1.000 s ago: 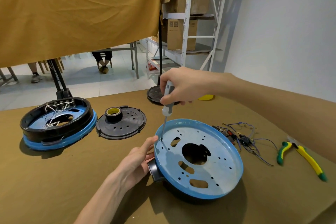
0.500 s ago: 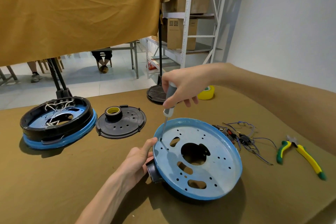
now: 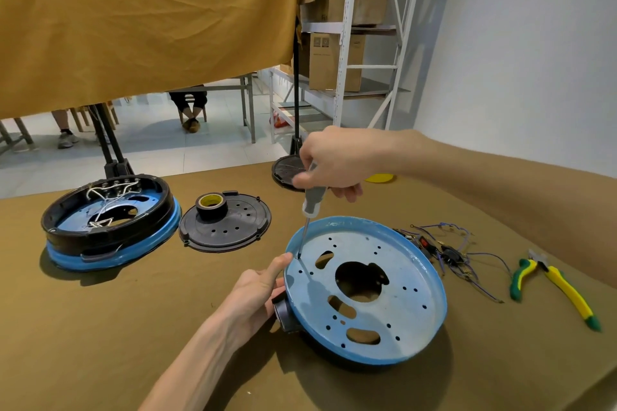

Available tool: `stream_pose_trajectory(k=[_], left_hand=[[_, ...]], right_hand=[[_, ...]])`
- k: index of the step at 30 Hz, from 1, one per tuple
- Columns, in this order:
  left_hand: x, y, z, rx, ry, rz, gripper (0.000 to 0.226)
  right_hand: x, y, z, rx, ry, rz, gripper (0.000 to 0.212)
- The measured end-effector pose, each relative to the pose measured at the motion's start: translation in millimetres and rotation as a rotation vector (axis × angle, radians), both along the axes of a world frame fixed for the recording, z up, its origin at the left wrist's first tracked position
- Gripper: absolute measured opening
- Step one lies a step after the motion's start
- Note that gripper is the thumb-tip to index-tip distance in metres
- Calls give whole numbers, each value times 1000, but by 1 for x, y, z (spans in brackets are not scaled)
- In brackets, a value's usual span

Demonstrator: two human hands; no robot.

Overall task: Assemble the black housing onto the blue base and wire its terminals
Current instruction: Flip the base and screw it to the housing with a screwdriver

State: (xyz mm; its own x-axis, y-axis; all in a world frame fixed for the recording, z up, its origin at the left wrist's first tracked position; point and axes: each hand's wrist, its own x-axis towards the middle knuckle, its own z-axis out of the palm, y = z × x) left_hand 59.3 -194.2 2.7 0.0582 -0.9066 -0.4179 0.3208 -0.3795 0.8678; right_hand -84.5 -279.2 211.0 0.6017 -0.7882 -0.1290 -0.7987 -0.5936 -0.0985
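A round blue base [image 3: 394, 280] with many holes lies tilted on a black housing [image 3: 283, 312] near the table's middle. My right hand [image 3: 329, 162] grips a grey-handled screwdriver [image 3: 312, 202] held almost upright, its tip at a hole near the base's left rim. My left hand [image 3: 255, 294] holds the left edge of the base and housing, thumb against the rim. A bundle of thin wires with terminals [image 3: 450, 253] lies just right of the base.
A second black housing on a blue base [image 3: 110, 227] with white wires sits at the far left. Beside it lies a black perforated lid [image 3: 227, 227] with a tape roll [image 3: 211, 203] on it. Yellow-green pliers [image 3: 554, 284] lie at the right.
My right hand has turned on the screwdriver handle, fingers shifting round it. The tip stays at the same hole and my left hand keeps its hold.
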Motion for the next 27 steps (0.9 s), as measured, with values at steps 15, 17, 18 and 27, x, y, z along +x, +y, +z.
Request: stream_pose_trajectory(k=[15, 17, 18, 27], left_hand=[[8, -3, -5, 47, 54, -41, 68], [8, -4, -6, 46, 59, -34, 71], [8, -4, -6, 47, 64, -38, 71], [8, -4, -6, 49, 79, -34, 71]], right_hand=[[5, -7, -12, -47, -25, 3, 38], [4, -6, -4, 67, 1, 23, 31], [2, -6, -1, 105, 3, 33, 30], [8, -3, -4, 98, 11, 27, 34]])
